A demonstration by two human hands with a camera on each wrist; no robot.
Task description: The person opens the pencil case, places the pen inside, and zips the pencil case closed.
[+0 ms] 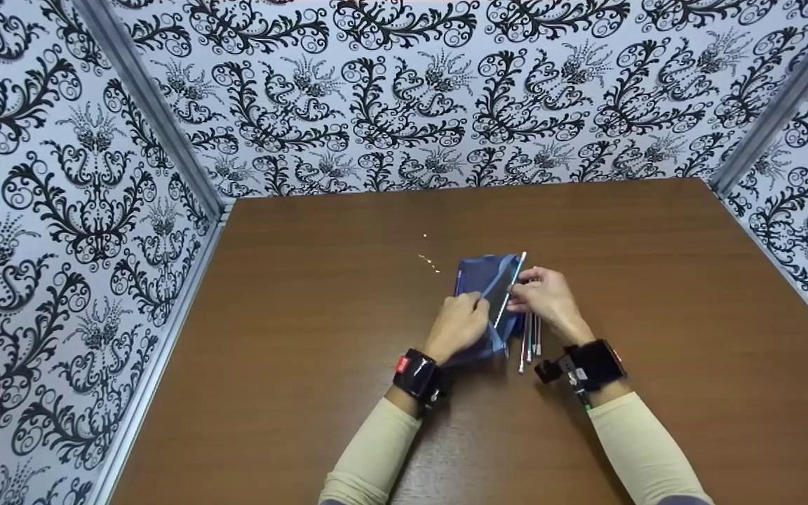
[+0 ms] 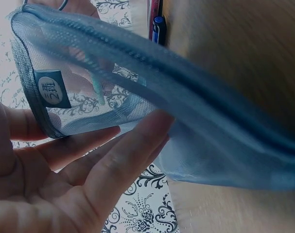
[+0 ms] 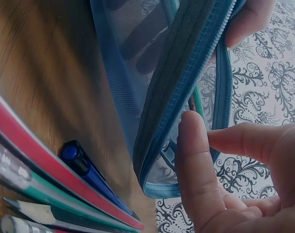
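Note:
A blue mesh zip pouch (image 1: 477,275) is held up off the table at one side, its zipper (image 3: 179,77) parted. My left hand (image 1: 457,322) grips the pouch's near left side, thumb (image 2: 137,141) on the mesh and fingers spread below it. My right hand (image 1: 548,298) is at the zipped opening and pinches a thin pencil (image 1: 522,259) between thumb and fingertips. Part of that green pencil (image 3: 198,103) shows through the opening; the rest is hidden by the zipper band and fingers. A small label (image 2: 52,89) is sewn on the pouch's end.
Several pencils (image 1: 530,344) lie side by side on the brown table (image 1: 292,315), right of the pouch. A blue pen (image 3: 91,172) lies among them. Small gold bits (image 1: 429,262) lie beyond the pouch. Patterned walls (image 1: 404,98) enclose the table's back and sides.

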